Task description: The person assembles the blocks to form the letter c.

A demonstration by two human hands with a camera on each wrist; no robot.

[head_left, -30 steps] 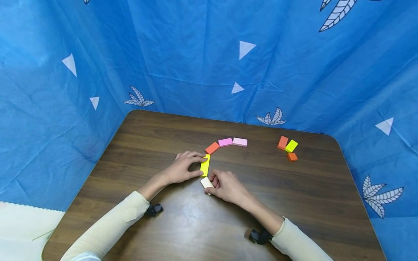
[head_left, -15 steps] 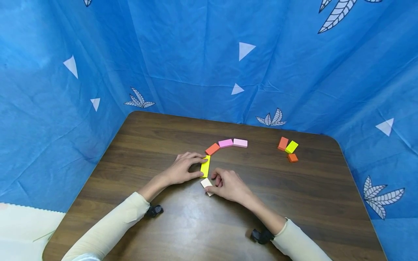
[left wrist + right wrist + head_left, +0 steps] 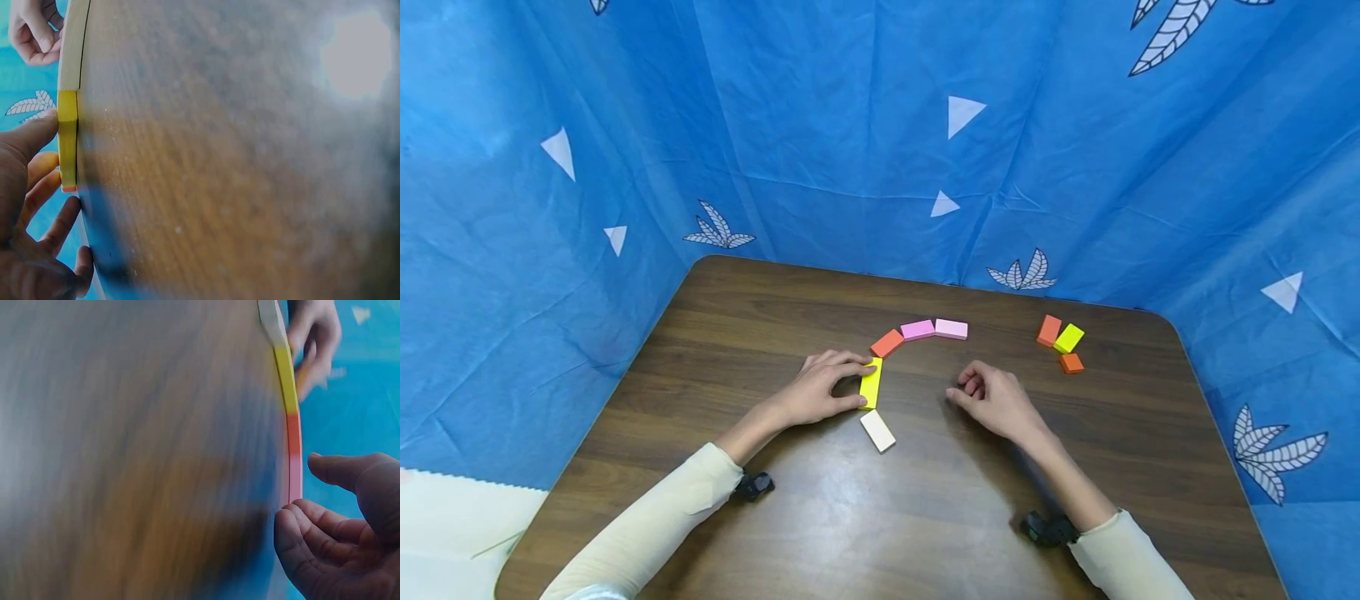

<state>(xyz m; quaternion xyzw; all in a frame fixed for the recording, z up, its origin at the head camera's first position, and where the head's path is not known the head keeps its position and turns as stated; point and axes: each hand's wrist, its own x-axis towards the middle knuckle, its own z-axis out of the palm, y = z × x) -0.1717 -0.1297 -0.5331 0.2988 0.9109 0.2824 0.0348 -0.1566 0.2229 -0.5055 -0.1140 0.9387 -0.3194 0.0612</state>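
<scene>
head view: five blocks are lying in an arc on the table [image 3: 715, 333]: cream block [image 3: 877, 431], yellow block [image 3: 871, 383], orange block [image 3: 887, 342], two pink blocks [image 3: 935, 328]; three more are sitting apart at right [image 3: 1062, 341]; left hand [image 3: 820, 387] is pinching the yellow block, thumb & fingers at its ends; right hand [image 3: 992, 398] is hovering w/ loosely curled fingers, holding nothing.

left wrist view: thumb is pressing the yellow block's edge; blocks seen edge-on only.

right wrist view: blurry; fingers are hanging relaxed nr the pink end.

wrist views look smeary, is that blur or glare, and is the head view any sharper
Right wrist view: motion blur smears the table. Left wrist view: soft focus, with a glare patch top right; the yellow block stays readable. Head view: sharp, with mild sheen on the wood and wide-angle bending.
</scene>
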